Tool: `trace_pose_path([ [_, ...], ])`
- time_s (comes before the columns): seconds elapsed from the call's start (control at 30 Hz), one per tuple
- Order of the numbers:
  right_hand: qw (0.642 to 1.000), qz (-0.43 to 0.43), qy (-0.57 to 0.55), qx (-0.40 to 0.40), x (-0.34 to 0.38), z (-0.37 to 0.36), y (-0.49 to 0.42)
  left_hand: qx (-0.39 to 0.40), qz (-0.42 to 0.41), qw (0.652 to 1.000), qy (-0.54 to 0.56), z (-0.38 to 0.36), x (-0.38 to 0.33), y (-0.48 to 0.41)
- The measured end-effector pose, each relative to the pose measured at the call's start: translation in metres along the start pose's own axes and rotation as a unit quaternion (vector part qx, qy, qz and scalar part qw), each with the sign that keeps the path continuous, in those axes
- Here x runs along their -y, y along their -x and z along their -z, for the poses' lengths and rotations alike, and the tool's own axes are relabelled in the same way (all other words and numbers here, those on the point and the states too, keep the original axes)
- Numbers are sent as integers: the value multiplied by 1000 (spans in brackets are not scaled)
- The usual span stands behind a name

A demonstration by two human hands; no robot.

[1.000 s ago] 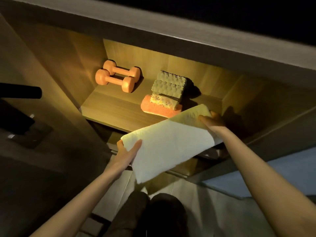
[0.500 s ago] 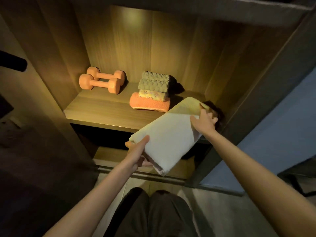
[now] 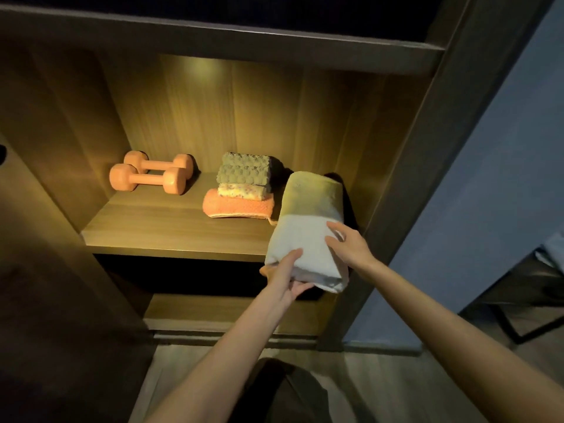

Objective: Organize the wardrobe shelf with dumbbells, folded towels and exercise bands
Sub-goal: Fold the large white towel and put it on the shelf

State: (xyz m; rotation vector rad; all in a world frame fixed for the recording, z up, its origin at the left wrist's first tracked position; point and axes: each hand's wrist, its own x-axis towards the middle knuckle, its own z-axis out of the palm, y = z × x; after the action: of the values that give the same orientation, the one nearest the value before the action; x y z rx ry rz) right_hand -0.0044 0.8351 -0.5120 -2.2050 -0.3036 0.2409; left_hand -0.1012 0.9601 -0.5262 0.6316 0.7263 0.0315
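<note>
The folded cream-white terry towel [image 3: 308, 230] lies lengthwise at the right end of the wooden wardrobe shelf [image 3: 158, 227]. Its far half rests on the board under the warm lamp light and its near half juts past the shelf's front edge into open air. It is a thick, soft oblong with rounded folds, yellowed by the light at the back and pale at the front. The left hand [image 3: 283, 276] grips the overhanging near-left corner, thumb on top and fingers curled underneath. The right hand [image 3: 348, 247] lies flat on the top near the right edge, its fingers spread and fairly straight and closed round nothing. On the right, only a narrow dark gap parts the towel from the wardrobe's wooden side panel [image 3: 384, 166]. On the left, its long edge runs just beside a stack of folded towels: an orange one [image 3: 238, 207] at the bottom, a pale speckled one [image 3: 244, 190] above it, and an olive-green bumpy one [image 3: 244, 170] on top; I cannot tell whether they touch. Left of the stack, bare board reaches to two orange dumbbells [image 3: 149, 180] lying side by side at the back left corner, and a broad bare strip runs along the front edge. A lower wooden shelf [image 3: 213, 312] shows beneath.
</note>
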Motion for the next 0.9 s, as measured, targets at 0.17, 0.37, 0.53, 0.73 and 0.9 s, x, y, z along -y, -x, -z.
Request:
trace_pose_path([
  [0.17, 992, 74, 104, 11, -7, 16, 3, 16, 5, 999, 37, -38, 6, -21],
  [0.37, 968, 112, 223, 38, -22, 19, -3, 31, 16, 999, -10, -65, -5, -55],
  [0.53, 949, 117, 291, 38, -25, 18, -6, 66, 26, 977, -202, -53, -22, -74],
  [0.73, 920, 182, 346, -43, -24, 4, -10, -9, -439, 672, -597, -26, -24, -84],
  [0.9, 879, 213, 426, -31, -30, -4, -35, 43, -485, 294, -823, -22, -26, -105],
])
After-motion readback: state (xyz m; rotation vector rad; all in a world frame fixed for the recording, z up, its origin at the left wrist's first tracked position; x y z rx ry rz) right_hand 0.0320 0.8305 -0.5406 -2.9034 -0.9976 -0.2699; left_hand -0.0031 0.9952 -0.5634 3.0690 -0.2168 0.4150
